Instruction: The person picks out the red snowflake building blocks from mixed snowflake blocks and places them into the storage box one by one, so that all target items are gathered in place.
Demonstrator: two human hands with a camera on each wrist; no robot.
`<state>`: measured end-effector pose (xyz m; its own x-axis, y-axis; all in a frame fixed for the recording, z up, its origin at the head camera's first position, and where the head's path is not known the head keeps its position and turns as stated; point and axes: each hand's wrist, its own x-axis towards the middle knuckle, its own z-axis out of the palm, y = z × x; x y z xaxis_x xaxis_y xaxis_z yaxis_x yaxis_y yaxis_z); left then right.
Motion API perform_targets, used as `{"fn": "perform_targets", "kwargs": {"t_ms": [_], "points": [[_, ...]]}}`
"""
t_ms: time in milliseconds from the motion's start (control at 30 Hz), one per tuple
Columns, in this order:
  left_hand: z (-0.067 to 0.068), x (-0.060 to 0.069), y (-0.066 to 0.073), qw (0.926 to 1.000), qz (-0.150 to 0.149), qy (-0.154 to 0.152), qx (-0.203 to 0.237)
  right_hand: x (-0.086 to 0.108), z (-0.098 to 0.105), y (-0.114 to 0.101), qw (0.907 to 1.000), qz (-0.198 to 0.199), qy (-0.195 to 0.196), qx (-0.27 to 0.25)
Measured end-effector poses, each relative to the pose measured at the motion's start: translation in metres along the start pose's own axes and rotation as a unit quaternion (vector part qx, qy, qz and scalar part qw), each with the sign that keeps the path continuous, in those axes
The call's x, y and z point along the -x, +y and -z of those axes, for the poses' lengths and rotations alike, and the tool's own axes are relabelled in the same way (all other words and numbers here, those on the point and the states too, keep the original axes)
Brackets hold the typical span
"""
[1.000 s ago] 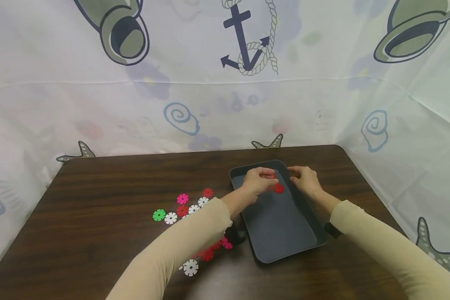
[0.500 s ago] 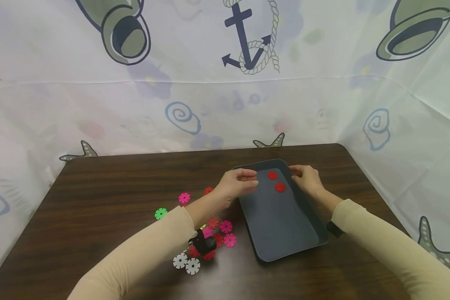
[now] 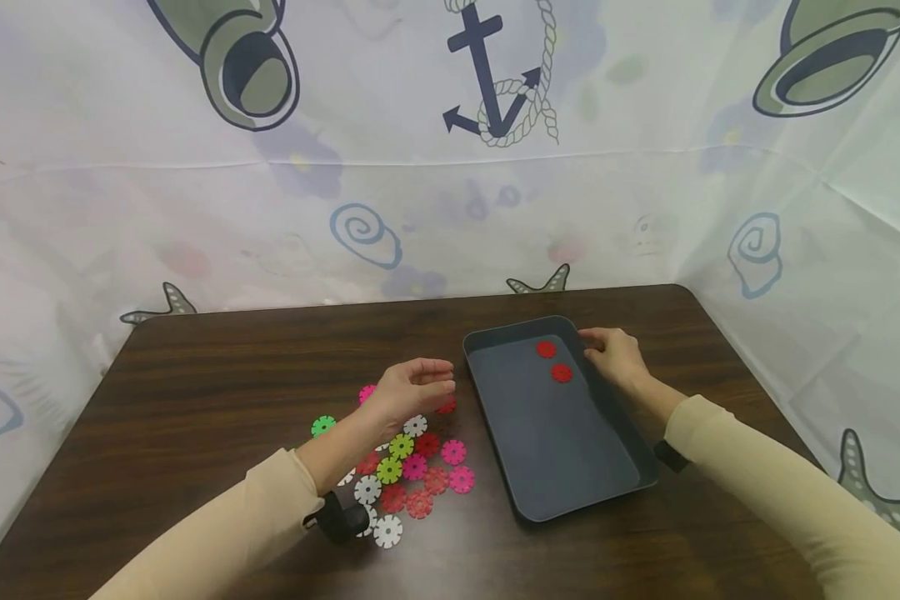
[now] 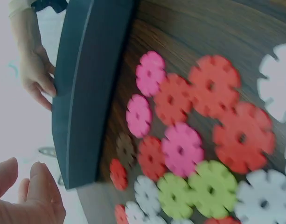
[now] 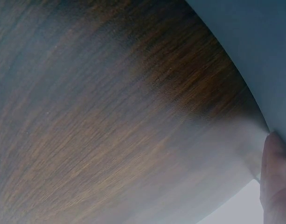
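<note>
My left hand (image 3: 408, 392) is above the table, just left of the dark grey tray (image 3: 562, 454). Its fingers are extended, and nothing shows between them and the thumb. Below it lies a spread of notched plastic discs: white (image 3: 387, 531), red (image 3: 419, 503), pink (image 3: 461, 479), yellow-green (image 3: 389, 469) and green (image 3: 323, 426). Two red discs (image 3: 562, 373) lie flat inside the tray near its far end. At the tray's right rim my right hand (image 3: 617, 357) holds the edge; in the right wrist view its fingers (image 5: 275, 172) touch the outer wall.
A dark wooden table (image 3: 217, 392) carries the tray and discs. Its far edge meets a pale printed cloth (image 3: 435, 192), which also hangs along the right side. A black wrist camera (image 3: 341, 517) under my left forearm hangs over several discs.
My left hand has let go of a red disc in the tray and moved left and out over the loose discs. My right hand stays at the tray's rim.
</note>
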<state>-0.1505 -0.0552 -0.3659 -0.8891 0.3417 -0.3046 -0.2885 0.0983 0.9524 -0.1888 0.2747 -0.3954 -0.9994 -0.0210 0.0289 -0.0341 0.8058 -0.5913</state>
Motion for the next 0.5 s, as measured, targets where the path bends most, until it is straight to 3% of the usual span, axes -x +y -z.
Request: {"fn": "perform_targets", "kwargs": {"t_ms": [500], "points": [[0.060, 0.015, -0.027, 0.9961, 0.015, 0.065, -0.057, 0.001, -0.001, 0.000, 1.0000, -0.001, 0.002, 0.000]]}}
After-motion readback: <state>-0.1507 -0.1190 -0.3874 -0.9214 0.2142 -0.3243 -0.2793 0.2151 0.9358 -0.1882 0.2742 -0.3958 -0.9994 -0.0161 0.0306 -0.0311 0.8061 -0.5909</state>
